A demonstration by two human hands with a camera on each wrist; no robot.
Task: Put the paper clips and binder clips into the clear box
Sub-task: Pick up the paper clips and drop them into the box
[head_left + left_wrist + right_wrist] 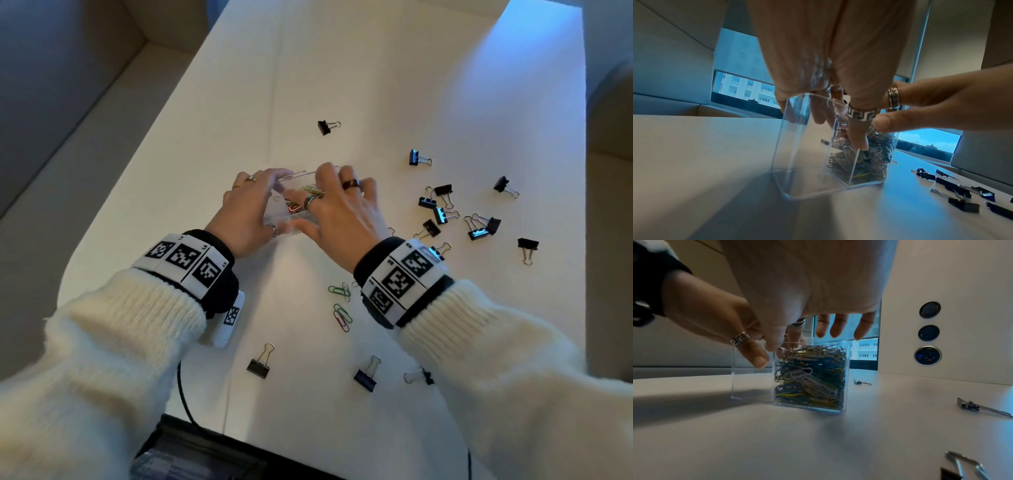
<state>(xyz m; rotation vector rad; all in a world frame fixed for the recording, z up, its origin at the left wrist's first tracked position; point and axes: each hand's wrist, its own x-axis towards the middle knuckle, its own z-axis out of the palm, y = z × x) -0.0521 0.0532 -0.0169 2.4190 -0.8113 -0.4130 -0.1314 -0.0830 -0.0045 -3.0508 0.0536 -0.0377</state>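
Observation:
A clear box point(291, 178) point(801, 162) point(752, 386) with two compartments stands mid-table. One compartment is packed with coloured paper clips point(812, 374) point(869, 159); the other is empty. My left hand point(253, 205) point(818, 65) grips the box, thumb on the near wall and fingers over the far rim. My right hand point(342, 209) point(807, 288) hovers over the full side: thumb against the near wall, index finger dipping onto the clips, other fingers straight, nothing seen held. Loose paper clips point(341, 308) lie below my right wrist. Black binder clips point(445, 212) lie scattered to the right.
Two more binder clips point(259, 363) point(366, 373) lie near the front, one point(325, 126) far behind the box. A black device point(191, 452) with a cable sits at the white table's point(376, 68) front edge. A wall panel with round buttons point(929, 332) stands at the right.

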